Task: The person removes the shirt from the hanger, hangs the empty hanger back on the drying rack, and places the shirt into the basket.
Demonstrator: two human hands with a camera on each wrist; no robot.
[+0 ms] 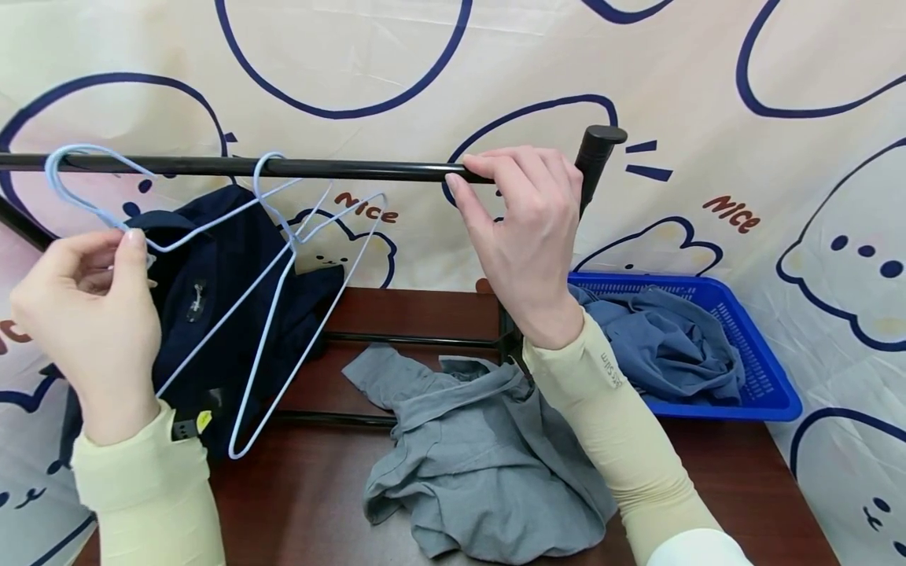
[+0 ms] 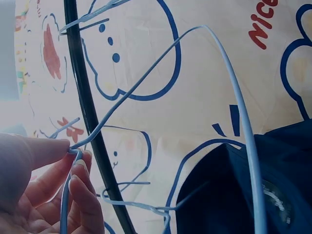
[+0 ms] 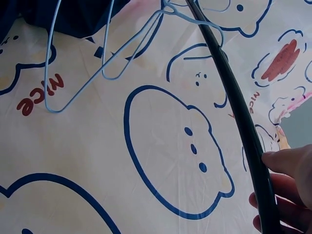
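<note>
My left hand (image 1: pixel 92 314) pinches a light blue wire hanger (image 2: pixel 146 73) at its neck, between thumb and fingers. The hanger's hook loops over the black rod (image 1: pixel 354 169) at the left. My right hand (image 1: pixel 527 220) grips the rod near its right end, the thumb (image 3: pixel 285 161) on one side and the fingers on the other. Between the hands, more light blue hangers (image 1: pixel 265 330) hang from the rod. Behind them is a dark navy garment (image 1: pixel 205 314); how it is supported is hidden.
A crumpled grey garment (image 1: pixel 481 464) lies on the brown tabletop (image 1: pixel 304 487). To the right, a blue plastic basket (image 1: pixel 767 377) contains blue cloth (image 1: pixel 672 346). Black rack bars (image 1: pixel 418 339) cross low behind the grey garment, and a patterned curtain (image 1: pixel 396 47) covers the background.
</note>
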